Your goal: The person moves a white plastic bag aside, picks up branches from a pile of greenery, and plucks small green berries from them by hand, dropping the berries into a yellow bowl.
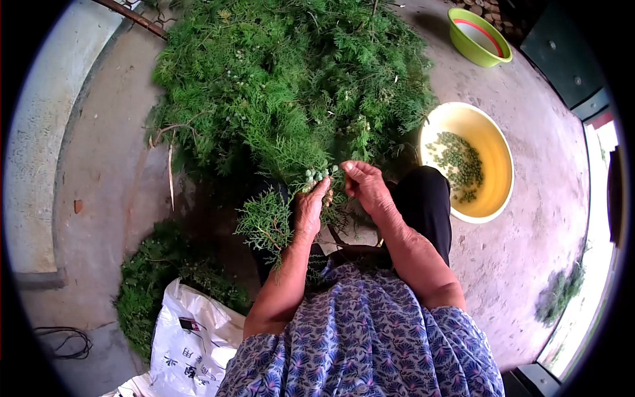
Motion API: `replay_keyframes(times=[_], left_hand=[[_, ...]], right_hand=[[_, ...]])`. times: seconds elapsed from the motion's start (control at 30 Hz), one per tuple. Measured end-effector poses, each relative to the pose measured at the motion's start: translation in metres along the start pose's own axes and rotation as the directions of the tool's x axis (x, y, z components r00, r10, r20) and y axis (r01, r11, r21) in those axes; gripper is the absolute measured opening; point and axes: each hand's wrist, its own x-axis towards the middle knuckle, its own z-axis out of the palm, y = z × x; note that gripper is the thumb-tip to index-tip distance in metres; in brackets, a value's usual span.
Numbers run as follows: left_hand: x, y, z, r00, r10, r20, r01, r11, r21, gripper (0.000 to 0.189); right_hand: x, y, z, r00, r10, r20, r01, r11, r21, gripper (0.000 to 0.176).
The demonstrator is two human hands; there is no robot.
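My left hand (309, 210) is closed round an evergreen sprig (264, 221) with flat, scaly green foliage. A cluster of pale green seed cones (316, 176) shows above its thumb and fingertips. Just to the right, my right hand (368, 186) has its thumb and fingers pinched together beside a small green cone at the cluster's edge. Whether anything sits in that pinch is too small to tell. Beyond both hands lies a large heap of cut evergreen branches (291, 79). On the right, a yellow basin (501, 175) holds many loose green cones.
A green basin (486, 58) with a white and red inside stands at the upper right. At the lower left are a smaller pile of branches (149, 284) and a white plastic sack (192, 351). A coiled black cable (69, 344) lies on the concrete floor (109, 218).
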Motion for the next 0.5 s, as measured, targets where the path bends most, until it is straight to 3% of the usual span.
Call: replay_keyframes(times=[0.07, 0.3, 0.4, 0.5], left_hand=[[0.0, -0.001, 0.0, 1.0, 0.001, 0.001, -0.001, 1.0, -0.002, 0.018], [0.003, -0.006, -0.002, 1.0, 0.004, -0.021, -0.003, 0.998, 0.063, 0.029], [0.005, -0.007, -0.003, 0.994, -0.105, -0.038, 0.107, 0.993, 0.05, 0.031], [0.008, -0.014, -0.003, 0.999, -0.003, -0.042, 0.005, 0.999, 0.032, 0.034]], right_hand=[[0.002, 0.004, 0.003, 0.998, 0.066, -0.003, -0.066, 0.99, -0.126, 0.015], [0.005, 0.011, 0.001, 0.998, 0.036, 0.05, -0.03, 0.993, -0.115, 0.015], [0.001, 0.008, 0.003, 0.997, 0.054, 0.059, -0.045, 0.988, -0.147, 0.015], [-0.003, 0.006, 0.007, 0.998, 0.038, 0.051, -0.025, 0.973, -0.228, 0.015]])
